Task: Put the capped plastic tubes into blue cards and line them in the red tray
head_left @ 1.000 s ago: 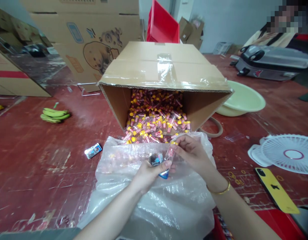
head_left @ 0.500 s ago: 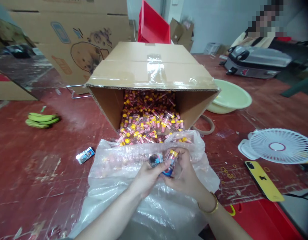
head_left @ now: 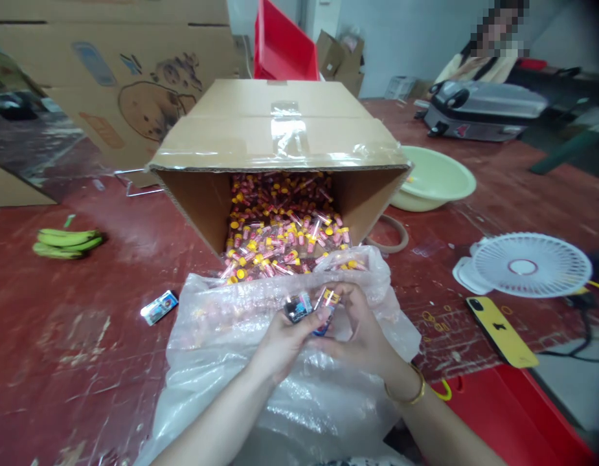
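My left hand (head_left: 289, 340) is closed on small dark-and-blue printed cards (head_left: 298, 306), its thumb also pressed against a small clear tube with a yellow cap (head_left: 331, 298). Curled around that tube from the other side is my right hand (head_left: 360, 330), with fingertips at its cap and a blue printed piece showing at its lower end. Both hands are above a translucent plastic bag (head_left: 221, 362). Behind them a cardboard box (head_left: 241, 139) lies on its side, its mouth facing me, full of yellow-capped tubes with pink contents (head_left: 280, 243).
Left on the red floor are green bananas (head_left: 68, 243) and a blue printed pack (head_left: 159, 307). To the right are a pale green basin (head_left: 438, 184), a white fan grille (head_left: 532, 265), a yellow phone (head_left: 503, 333) and a red crate (head_left: 503, 408). A person sits behind a grey suitcase (head_left: 488, 110).
The view has shifted slightly, moving the surroundings left. The tube has tilted a little between my hands, and my right fingers have shifted around its cap.
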### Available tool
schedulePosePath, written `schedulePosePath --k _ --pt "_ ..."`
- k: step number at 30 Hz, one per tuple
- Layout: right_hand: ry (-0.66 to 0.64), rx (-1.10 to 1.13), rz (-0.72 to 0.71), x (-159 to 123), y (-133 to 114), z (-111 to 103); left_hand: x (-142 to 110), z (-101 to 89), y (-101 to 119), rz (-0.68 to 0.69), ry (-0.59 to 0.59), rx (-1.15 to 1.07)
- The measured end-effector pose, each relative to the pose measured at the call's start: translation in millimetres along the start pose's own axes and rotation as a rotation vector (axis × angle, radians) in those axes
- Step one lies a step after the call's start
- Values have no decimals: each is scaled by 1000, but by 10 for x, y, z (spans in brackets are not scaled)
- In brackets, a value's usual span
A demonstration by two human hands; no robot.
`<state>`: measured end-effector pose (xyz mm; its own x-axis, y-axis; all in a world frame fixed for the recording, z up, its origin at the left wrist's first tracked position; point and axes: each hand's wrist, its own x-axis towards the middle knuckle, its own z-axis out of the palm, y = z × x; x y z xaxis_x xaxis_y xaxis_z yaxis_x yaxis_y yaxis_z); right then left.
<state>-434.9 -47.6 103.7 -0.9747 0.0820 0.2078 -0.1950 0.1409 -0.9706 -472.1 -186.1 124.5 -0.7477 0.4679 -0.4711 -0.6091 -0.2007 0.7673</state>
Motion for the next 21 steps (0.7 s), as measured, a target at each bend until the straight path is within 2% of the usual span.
schedulePosePath --k 3,5,6,8,11,13,15,17,21 --pt "75 125 117 -13 -47 -161 -18 15 -21 -53 -38 121" --pt "232 198 164 -109 -73 -437 -24 47 -26 -90 -56 149" --pt "350 207 171 -214 -75 -637 -20 62 -26 -96 -55 148" --pt "689 141 158 -572 -43 -1114 1 80 -24 -91 -43 154" --pt "1243 -135 183 -1375 160 -1767 40 74 -22 -70 -14 241" --pt "1392 -231 266 -1887 438 -1985 59 68 -20 -61 7 293" --pt "1380 -258 397 -2227 791 -1989 72 76 -16 -49 36 334" --pt "1277 -263 536 -2348 1140 -1852 79 97 -12 -32 69 374" --pt "1041 -304 713 -2125 1601 -1560 66 148 -11 -4 104 406"
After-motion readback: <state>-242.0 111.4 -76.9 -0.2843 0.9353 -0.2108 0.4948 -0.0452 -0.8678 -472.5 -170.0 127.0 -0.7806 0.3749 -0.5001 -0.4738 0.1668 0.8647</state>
